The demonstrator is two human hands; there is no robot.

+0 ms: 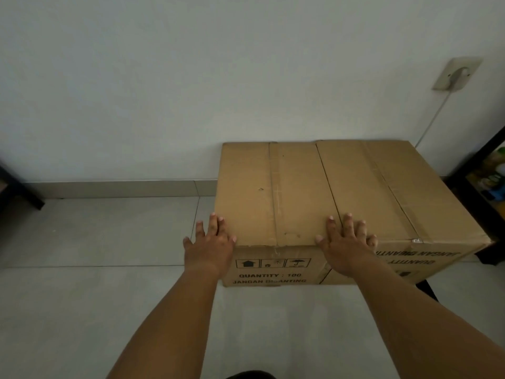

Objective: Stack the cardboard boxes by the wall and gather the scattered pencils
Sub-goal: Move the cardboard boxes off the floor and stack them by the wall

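Two brown cardboard boxes stand side by side on the floor, backs against the white wall. The left box [273, 192] shows "QUANTITY : 100" upright on its front. On the right box [388, 187] the print is upside down. My left hand [209, 244] lies flat with fingers spread on the left box's front left corner. My right hand [345, 244] lies flat on the front top edge, across the seam between the two boxes. Neither hand grips anything. No pencils are in view.
Grey tiled floor [95, 236] stretches to the left of the boxes. A dark shelf [489, 192] with coloured items stands right beside the right box. A wall socket [456, 73] with a cable [433, 119] is above it. A dark furniture leg [19, 192] is at far left.
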